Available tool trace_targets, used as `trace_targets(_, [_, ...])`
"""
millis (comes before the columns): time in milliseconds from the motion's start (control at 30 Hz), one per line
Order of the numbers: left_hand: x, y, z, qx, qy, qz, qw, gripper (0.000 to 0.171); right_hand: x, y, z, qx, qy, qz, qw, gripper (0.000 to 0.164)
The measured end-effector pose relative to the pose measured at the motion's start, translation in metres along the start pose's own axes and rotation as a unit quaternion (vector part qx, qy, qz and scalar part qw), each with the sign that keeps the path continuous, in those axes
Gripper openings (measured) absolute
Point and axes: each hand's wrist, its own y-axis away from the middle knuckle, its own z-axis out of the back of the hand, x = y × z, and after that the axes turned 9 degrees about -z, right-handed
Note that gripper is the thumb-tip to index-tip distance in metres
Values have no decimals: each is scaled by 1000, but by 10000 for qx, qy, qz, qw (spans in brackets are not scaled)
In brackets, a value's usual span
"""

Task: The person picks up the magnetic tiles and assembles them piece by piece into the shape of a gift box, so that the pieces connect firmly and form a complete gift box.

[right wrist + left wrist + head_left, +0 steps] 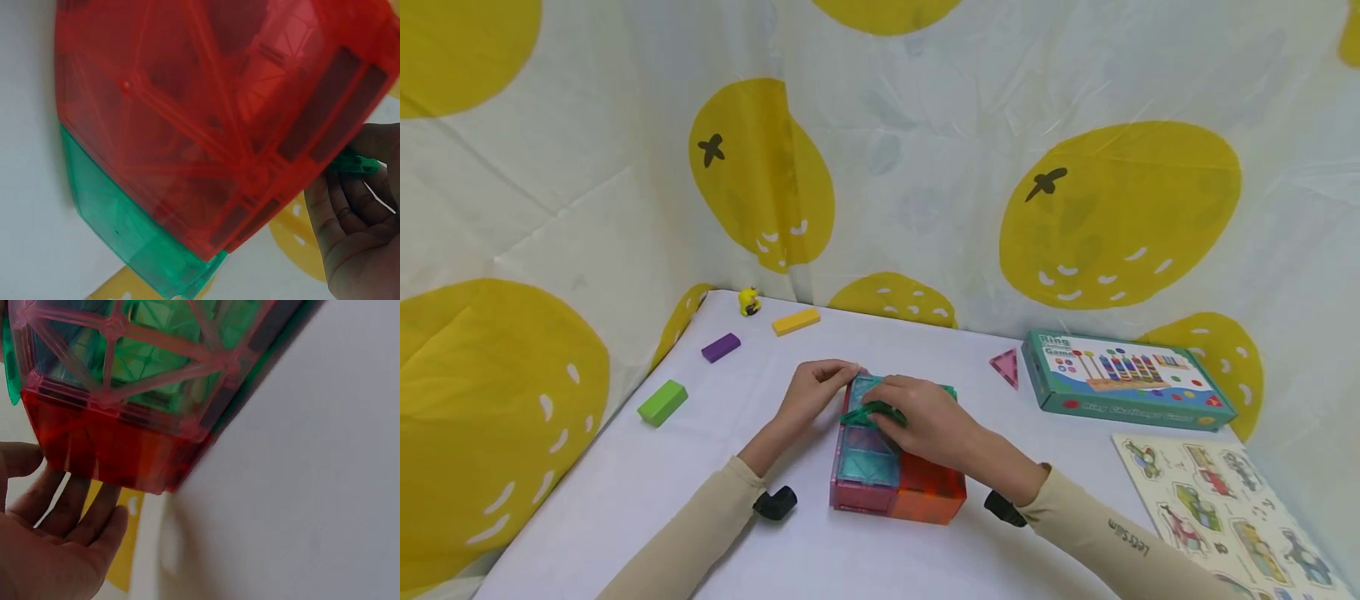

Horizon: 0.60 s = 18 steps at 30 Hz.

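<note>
A low box of see-through magnetic tiles (867,468) in blue, pink, red, orange and green stands on the table before me. My right hand (929,418) pinches a green magnetic tile (854,417) over the box's top; in the right wrist view that green tile (353,164) shows between thumb and fingers. At the box's far left corner is my left hand (808,397). From the left wrist view, its fingers (81,506) reach behind a red tile (106,447) and touch it, with the thumb apart. The right hand hides part of the top.
Left lie a green block (662,403), a purple block (721,347), a yellow block (796,322) and a small yellow figure (748,302). Right are a pink triangular tile (1006,367), a ring game box (1127,379) and a picture puzzle board (1225,508). A patterned curtain (910,183) hangs behind.
</note>
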Motion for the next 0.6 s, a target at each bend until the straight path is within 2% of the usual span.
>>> trace_targets(67, [-8, 0, 1, -45, -700, -661, 9953, 26, -1, 1, -1, 6, -57, 7, 10000, 27])
trace_targets(133, [-20, 1, 2, 18, -1139, -1143, 9869, 22, -3, 3, -2, 31, -98, 11, 9999, 28])
trace_targets(200, [-32, 2, 2, 239, -1361, -1525, 9786, 19, -5, 5, -3, 32, -109, -15, 9999, 28])
trace_targets(267, [-42, 3, 2, 601, -1410, -1800, 9716, 18, -7, 7, -2, 21, -127, -37, 9999, 30])
trace_targets(367, [-52, 5, 1, 1166, -1395, -2039, 9620, 18, -10, 11, -1, -48, -168, -32, 9998, 33])
trace_targets(433, [-55, 5, 1, 1433, -1405, -2083, 9573, 18, -13, 13, -1, -105, -222, 6, 9997, 34])
trace_targets(600, [-58, 7, 3, 1786, -1383, -2047, 9524, 17, -17, 20, 0, -196, -268, -20, 9994, 23])
